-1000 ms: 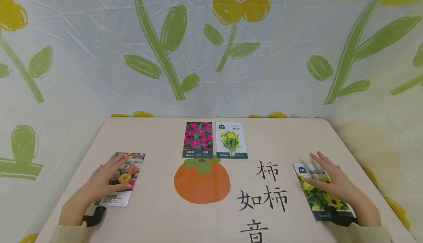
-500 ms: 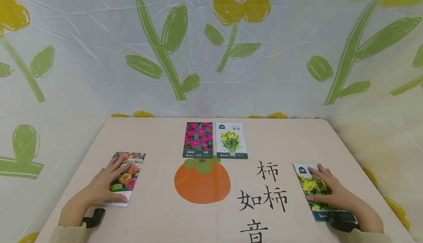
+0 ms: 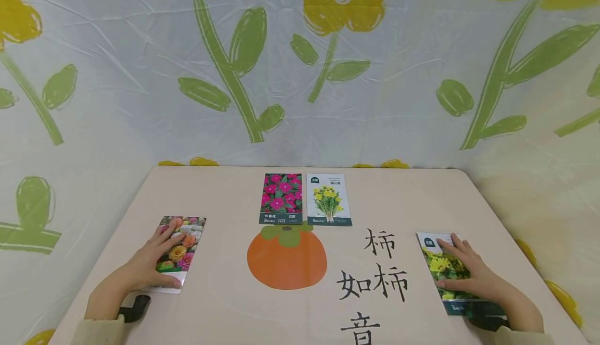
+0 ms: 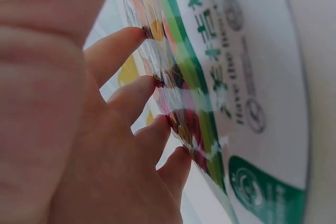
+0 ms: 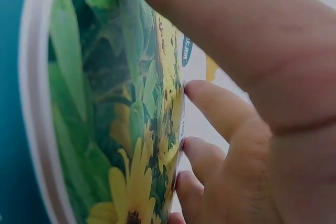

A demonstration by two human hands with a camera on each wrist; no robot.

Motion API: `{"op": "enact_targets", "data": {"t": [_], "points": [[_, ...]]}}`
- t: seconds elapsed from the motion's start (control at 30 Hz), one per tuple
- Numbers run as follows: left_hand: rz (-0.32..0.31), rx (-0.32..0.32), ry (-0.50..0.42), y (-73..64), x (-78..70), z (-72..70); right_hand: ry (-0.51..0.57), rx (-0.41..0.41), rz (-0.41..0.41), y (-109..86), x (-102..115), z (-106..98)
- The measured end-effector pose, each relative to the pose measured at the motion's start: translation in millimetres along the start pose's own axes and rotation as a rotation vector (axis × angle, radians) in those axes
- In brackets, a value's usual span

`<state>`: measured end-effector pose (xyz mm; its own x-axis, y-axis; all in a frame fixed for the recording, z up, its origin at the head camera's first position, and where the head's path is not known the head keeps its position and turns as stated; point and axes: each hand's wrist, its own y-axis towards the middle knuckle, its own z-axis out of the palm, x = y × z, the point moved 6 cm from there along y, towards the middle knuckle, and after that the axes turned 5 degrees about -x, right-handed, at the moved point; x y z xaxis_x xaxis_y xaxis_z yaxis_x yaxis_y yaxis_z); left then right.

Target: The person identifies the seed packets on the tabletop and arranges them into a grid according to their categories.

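The rose-printed packet (image 3: 189, 241) lies at the left of the table (image 3: 220, 204), its far end leaning toward the middle, and the person's left hand (image 3: 142, 264) has come down on it. A second ago those fingers were held higher; now they are spread, tips on the printed face, thumb by the near right edge, resting rather than gripping. Well apart from it, the magenta-flower packet (image 3: 281, 196) lies on the far side, its near edge at the leaves of the printed persimmon (image 3: 287, 261), with the white packet (image 3: 328, 199) just beside it; neither has shifted. Past the dark lettering (image 3: 391, 282), the yellow-daisy packet (image 3: 438, 265) lies slanted at the right, and the right hand (image 3: 475, 273) has settled on it too: fingers spread and slightly bent, thumb at the left edge, not clenched. So both hands have gone from hovering to touching, yet the outer packets lie where they were; I take that as contact made and nothing lifted.
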<state>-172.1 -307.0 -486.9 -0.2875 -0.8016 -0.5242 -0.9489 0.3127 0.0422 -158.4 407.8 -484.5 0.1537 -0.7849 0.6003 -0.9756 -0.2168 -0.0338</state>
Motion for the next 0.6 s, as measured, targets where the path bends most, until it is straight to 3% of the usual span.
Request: {"op": "enact_targets", "data": {"t": [0.6], "points": [[-0.087, 0.081, 0.161, 8.3, -9.1, -1.8, 0.018, -0.016, -0.023, -0.6, 2.6, -0.4]]}}
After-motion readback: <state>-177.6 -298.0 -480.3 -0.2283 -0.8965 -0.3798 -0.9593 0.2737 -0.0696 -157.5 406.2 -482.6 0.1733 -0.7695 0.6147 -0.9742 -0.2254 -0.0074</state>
